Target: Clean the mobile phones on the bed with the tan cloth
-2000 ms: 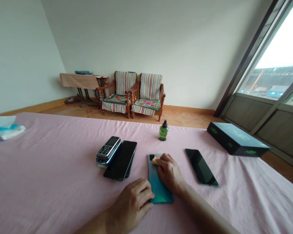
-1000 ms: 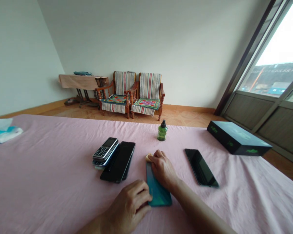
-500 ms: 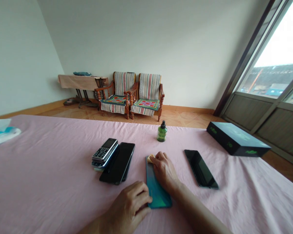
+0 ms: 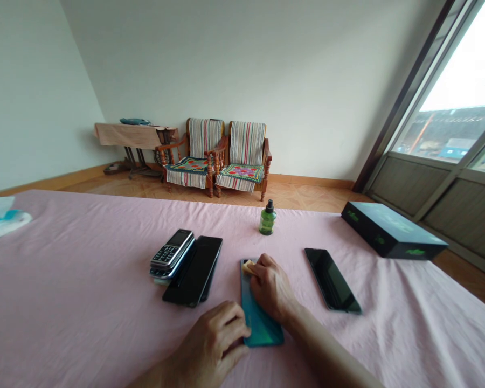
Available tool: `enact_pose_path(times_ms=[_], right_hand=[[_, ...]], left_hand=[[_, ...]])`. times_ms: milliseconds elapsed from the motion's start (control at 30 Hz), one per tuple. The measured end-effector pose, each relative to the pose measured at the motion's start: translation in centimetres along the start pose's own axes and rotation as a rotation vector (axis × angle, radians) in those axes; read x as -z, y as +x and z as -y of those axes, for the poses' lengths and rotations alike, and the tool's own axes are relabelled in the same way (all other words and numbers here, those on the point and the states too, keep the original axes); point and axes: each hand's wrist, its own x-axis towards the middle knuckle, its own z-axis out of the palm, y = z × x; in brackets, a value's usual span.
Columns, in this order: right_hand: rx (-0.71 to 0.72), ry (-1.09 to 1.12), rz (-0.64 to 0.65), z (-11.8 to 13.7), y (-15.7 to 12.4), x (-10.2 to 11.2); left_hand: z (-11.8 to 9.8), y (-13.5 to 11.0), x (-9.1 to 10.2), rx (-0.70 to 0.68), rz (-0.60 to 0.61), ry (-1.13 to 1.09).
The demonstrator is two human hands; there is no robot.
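Note:
A teal phone [image 4: 260,322] lies back-up on the pink tablecloth [image 4: 84,280] in front of me. My right hand [image 4: 270,288] rests on its far end, fingers closed on a small yellowish pad [image 4: 248,266] pressed to the phone's top corner. My left hand [image 4: 214,345] lies curled at the phone's near left edge, fingertips touching it and holding it still.
Left of the teal phone lies a stack of phones [image 4: 186,264] with a keypad phone [image 4: 172,251] on top. A black phone [image 4: 333,280] lies to the right, a small green bottle [image 4: 267,219] behind, a dark box [image 4: 390,230] at far right, a white-blue pack [image 4: 2,219] at far left.
My right hand with the pad has slid back and forth over the phone's far end and sits on its top corner now. My left hand has stayed at the near edge.

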Motion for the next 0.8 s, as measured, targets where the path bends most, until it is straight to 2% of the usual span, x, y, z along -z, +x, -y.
enact_pose_path(times_ms=[200,300,533,800], right_hand=[[-0.087,0.008,-0.094,-0.8,0.2,-0.1],[-0.092,-0.008,-0.102,-1.2,0.5,-0.5],[0.007,-0.076,-0.006,-1.2,1.0,-0.7],[0.140,-0.120,0.129,0.5,0.5,0.8]], left_hand=[[0.1,0.0,0.1,-0.012,-0.004,-0.006],[0.1,0.0,0.1,-0.019,-0.006,-0.011],[0.0,-0.1,0.0,-0.024,-0.006,-0.012],[0.0,0.0,0.0,-0.001,0.002,-0.012]])
